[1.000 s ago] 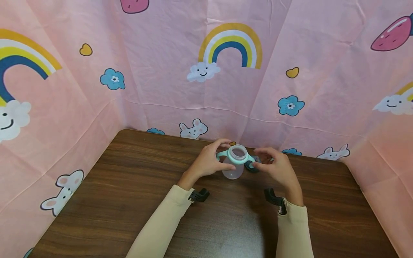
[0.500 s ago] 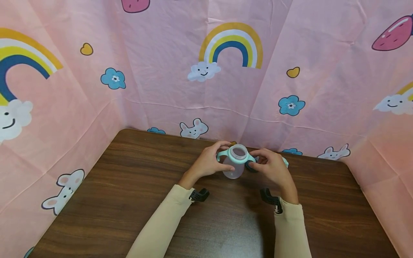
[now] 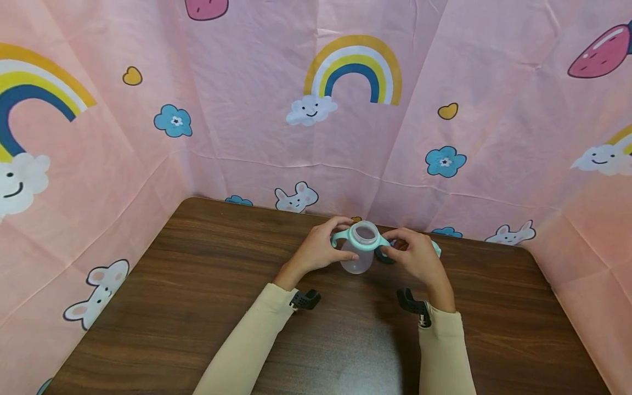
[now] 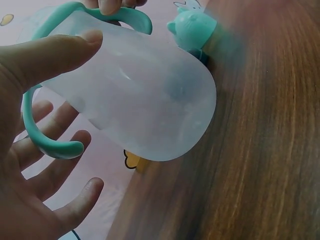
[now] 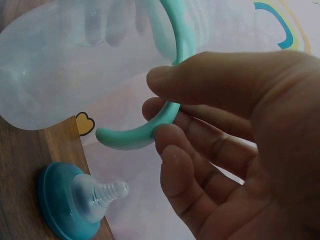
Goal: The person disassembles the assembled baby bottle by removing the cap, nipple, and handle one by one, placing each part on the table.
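Note:
A translucent baby bottle [image 3: 357, 262] is held upright, its mouth uncovered, with a mint handle ring [image 3: 364, 244] around the neck. My left hand [image 3: 320, 246] grips it from the left, thumb on the near side and fingers behind. In the left wrist view one curved handle [image 4: 52, 148] passes in front of the fingers. My right hand [image 3: 417, 257] pinches the other handle [image 5: 132, 138] between thumb and fingers. Behind the bottle, a nipple [image 5: 100, 196] in a teal collar [image 5: 59, 205] stands on the table, partly hidden in the head view.
A mint animal-shaped cap [image 4: 194, 30] sits near the table's back edge, mostly behind my right hand in the head view. The brown wooden table [image 3: 207, 285] meets a pink patterned cloth [image 3: 257, 120] at the back and sides.
My right hand has shifted slightly left, and its fingers have come together on the handle. The mint cap now shows to the right of that hand. My left hand and the bottle stay nearly still.

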### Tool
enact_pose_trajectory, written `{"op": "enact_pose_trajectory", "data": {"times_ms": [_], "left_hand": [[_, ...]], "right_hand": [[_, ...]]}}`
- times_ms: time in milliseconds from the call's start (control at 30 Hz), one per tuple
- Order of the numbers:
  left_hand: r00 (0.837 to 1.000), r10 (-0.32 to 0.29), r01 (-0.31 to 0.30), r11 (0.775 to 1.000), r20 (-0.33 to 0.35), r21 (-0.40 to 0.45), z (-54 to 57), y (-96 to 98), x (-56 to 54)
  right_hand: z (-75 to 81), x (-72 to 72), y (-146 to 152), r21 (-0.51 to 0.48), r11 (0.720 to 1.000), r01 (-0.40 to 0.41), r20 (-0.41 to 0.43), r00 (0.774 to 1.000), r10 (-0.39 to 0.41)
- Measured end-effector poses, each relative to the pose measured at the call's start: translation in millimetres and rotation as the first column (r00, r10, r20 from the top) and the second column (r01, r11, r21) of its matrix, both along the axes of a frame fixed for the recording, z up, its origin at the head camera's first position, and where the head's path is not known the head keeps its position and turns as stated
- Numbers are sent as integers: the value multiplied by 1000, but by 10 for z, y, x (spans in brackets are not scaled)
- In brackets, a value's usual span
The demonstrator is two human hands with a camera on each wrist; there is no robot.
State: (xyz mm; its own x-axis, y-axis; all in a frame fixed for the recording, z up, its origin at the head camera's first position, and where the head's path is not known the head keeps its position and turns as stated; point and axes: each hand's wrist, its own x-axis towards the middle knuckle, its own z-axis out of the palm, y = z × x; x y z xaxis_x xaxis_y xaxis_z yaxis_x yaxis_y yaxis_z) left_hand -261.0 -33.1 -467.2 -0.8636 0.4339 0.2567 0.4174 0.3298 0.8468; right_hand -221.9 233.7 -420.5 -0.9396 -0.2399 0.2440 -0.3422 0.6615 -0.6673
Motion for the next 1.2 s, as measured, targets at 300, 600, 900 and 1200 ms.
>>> {"op": "enact_pose_trajectory", "data": {"times_ms": [300,600,900,1200], "left_hand": [[1000,13,-13,1000,13,-4,-9,2,-7],[1000,15,-15,1000,10,-5,-7,-1,0],[1000,25,-25,1000,6,-17,1,-1,9],[1000,26,-26,999,10,-19,-19,6,-9]], "right_hand": [[13,8,-8,2,1000,2,-8,1000,-2],[-3,0,-3,22,1000,10,-22,1000,-10],[-13,6,14,13,1000,-5,-28,1000,6],[-13,12,30,12,1000,-5,-39,999,6]]}}
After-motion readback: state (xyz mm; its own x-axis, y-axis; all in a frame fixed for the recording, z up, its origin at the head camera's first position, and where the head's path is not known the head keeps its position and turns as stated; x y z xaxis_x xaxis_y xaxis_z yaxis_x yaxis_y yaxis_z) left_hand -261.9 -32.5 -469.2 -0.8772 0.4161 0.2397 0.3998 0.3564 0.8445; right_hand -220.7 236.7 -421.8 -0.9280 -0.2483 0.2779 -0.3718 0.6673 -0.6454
